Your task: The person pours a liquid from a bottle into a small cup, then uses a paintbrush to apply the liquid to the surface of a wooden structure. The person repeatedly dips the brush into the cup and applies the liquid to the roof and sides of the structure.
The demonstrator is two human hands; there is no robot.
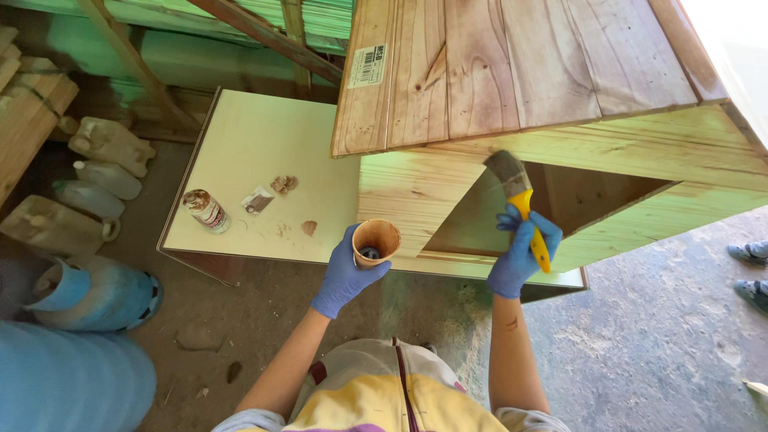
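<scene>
**Staining a pine box, cup in one hand and brush in the other**

Only the head view here, looking straight down.

The left hand (346, 272), in a blue glove, is wrapped around a small brown-stained paper cup (376, 240), fingers curled round its side so the open mouth faces up. It sits close to the work, just in front of the pale front face, which looks handy for dipping. I can't really tell how much liquid is in the cup, just something dark at the bottom.

The right hand (522, 252), also blue-gloved, is closed around the yellow handle of a flat paintbrush with grey bristles (520, 200). The bristles point up and away from the person, touching or nearly touching the edge of the opening in the big unfinished pine box with a slanted plank roof (640, 160). The roof planks already look reddish-brown while the front face below is pale bare wood.

The box rests on a low cream-coloured desk (256, 152). On the desk, well apart from the hands, stands a small stained tin can (206, 210) with a few brown scraps and smears near it.

Off to the left on the dirt floor lie several whitish plastic jugs (108, 172). At the right edge there's another person's pair of shoes (750, 268).
</scene>
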